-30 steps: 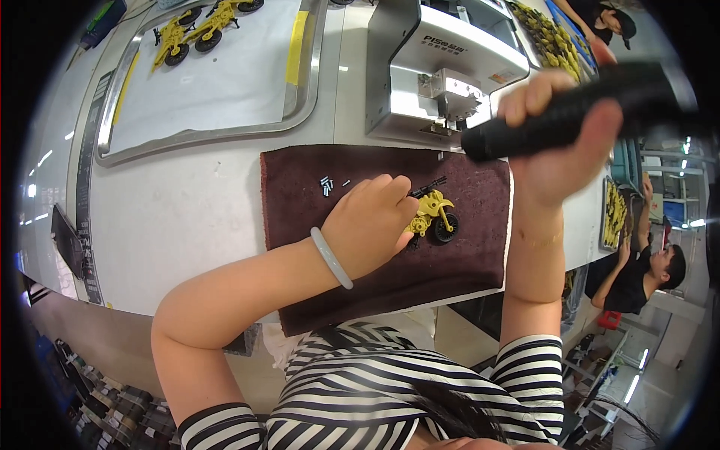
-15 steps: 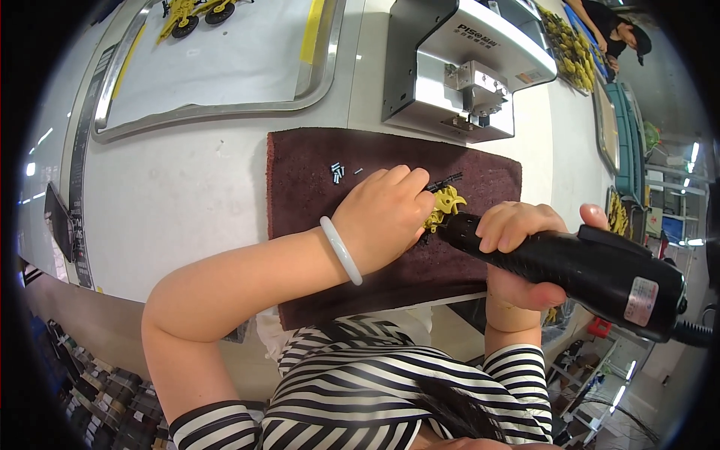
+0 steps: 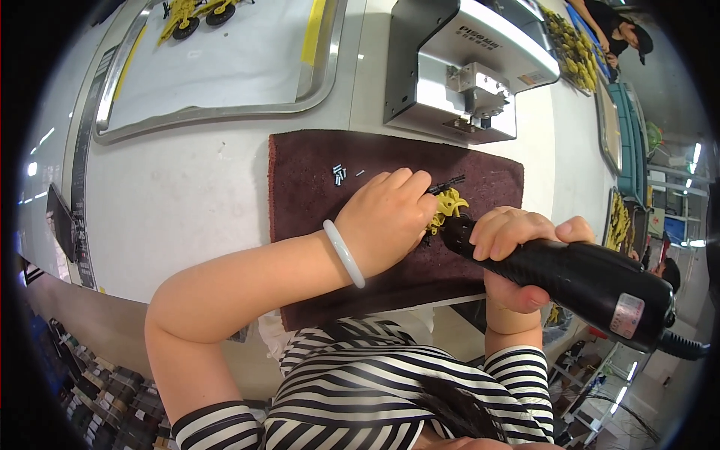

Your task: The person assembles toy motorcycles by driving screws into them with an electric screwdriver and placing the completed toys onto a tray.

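My left hand [image 3: 390,221] is closed around a small yellow and black plastic model part [image 3: 448,208], with fingers hiding much of it. My right hand [image 3: 517,240] grips a black electric screwdriver [image 3: 577,281], its cord leaving at the lower right. The screwdriver's nose meets or nearly meets the yellow part; its bit is hidden. Both hands are over a dark maroon cloth [image 3: 311,202]. Left of my left hand's knuckles, several small screws [image 3: 339,175] lie on the cloth, with a single one apart from them.
Beyond the cloth stands a silver and black machine [image 3: 469,82]. At the back left, a metal tray [image 3: 225,114] lined with white holds a yellow model with black wheels [image 3: 196,19]. More yellow parts [image 3: 574,56] lie at the far right, near another person [image 3: 626,34].
The screwdriver's rear end has swung down and slightly left, and my right thumb has moved closer onto its body. My left hand keeps nearly the same place with the yellow part.
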Tool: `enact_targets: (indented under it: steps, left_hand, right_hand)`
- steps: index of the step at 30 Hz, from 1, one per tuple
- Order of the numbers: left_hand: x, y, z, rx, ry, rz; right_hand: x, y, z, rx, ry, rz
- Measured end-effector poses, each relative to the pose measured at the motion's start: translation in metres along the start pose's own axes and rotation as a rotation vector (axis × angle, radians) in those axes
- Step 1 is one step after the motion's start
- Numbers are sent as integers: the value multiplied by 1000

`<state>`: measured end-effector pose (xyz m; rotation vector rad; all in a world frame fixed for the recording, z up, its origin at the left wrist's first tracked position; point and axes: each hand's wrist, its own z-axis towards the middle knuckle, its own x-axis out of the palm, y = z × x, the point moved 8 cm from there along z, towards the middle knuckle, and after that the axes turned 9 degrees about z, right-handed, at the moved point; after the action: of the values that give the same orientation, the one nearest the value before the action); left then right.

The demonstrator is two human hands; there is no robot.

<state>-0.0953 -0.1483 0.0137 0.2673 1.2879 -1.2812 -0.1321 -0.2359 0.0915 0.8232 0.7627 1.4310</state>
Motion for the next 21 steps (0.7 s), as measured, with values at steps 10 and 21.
enact_targets:
  steps: [10, 21]
  left_hand:
    - [-8, 3, -1, -42, 45, -57]
    - [-5, 18, -6, -122, 288, -87]
  right_hand:
    - [-26, 28, 101, -295, -101, 107]
    - [-18, -3, 109, -138, -50, 31]
